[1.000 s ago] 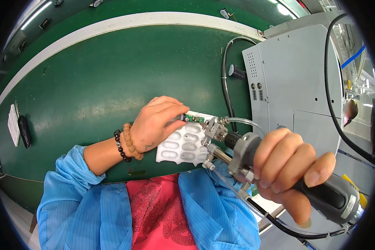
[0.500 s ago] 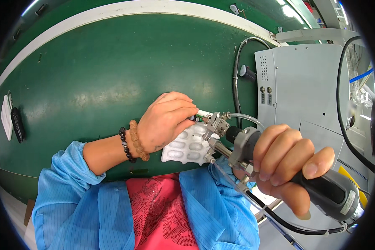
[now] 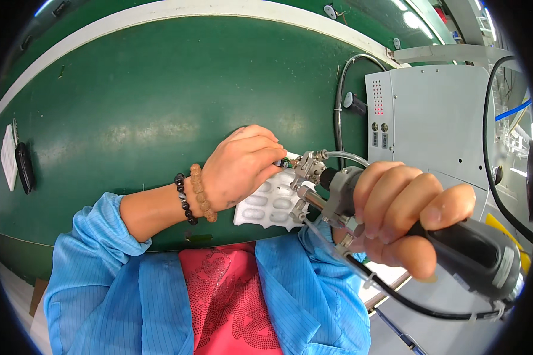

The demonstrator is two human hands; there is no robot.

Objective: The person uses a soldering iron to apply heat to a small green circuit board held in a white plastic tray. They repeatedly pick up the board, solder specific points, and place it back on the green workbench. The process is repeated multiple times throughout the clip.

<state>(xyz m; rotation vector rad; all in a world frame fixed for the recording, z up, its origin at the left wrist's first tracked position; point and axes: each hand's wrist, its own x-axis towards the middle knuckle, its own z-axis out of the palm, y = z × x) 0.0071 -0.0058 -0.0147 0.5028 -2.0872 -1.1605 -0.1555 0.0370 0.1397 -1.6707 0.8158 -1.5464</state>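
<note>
My right hand [image 3: 405,216] is wrapped round the black handle of a power screwdriver [image 3: 474,257] with a metal nose and a clear hose. The tool lies nearly level, its nose pointing left. That nose meets a small part with a green circuit board [image 3: 286,162], which the fingertips of my left hand [image 3: 246,163] pinch from the left. My fingers and the nose hide most of the part, so its full shape does not show. Beneath them is a white moulded tray [image 3: 256,214] with oval pockets, its far side partly covered.
On the right stands a grey metal box [image 3: 435,118] with red lights on its panel. A black cable [image 3: 339,100] loops beside it, near a small dark cylinder with a pale end [image 3: 354,103]. A black object [image 3: 24,168] and white sheet [image 3: 9,157] lie far left on the green tabletop [image 3: 130,89].
Red lights now show on the grey box's panel, which was dark before. My right hand and the screwdriver have shifted slightly upward in view. The left hand keeps its pinch.
</note>
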